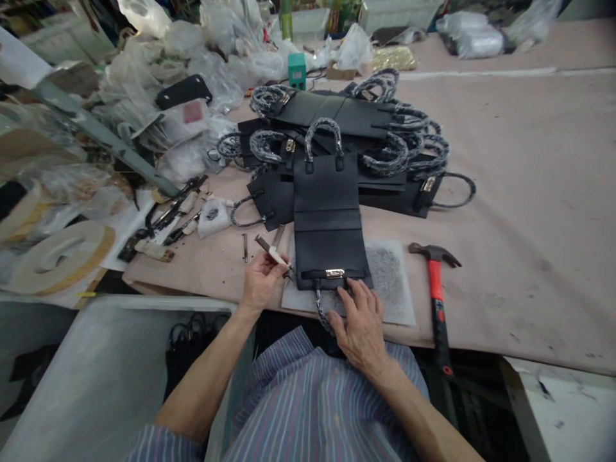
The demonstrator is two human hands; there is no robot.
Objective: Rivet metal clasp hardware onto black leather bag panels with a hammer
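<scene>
A black bag panel [327,247] lies lengthwise before me, with a plastic-wrapped handle at each end and a gold clasp [335,273] near its close edge. Under it is a pale, dark-specked board [392,282]. Left of the panel, my left hand [260,282] is closed around a small metal rod tool with a pale wrapped grip [275,253]; its exact kind is unclear. My right hand [360,324] rests with fingers spread on the panel's near edge, right of the clasp. Its thumb is beside the near handle [320,305].
A claw hammer [437,298] lies to the right. Behind the panel are stacked black bag panels [332,115] with wrapped handles. Small tools [168,218], tape rolls [62,256] and plastic bags [192,58] crowd the left. A grey bin [120,346] stands below the table edge.
</scene>
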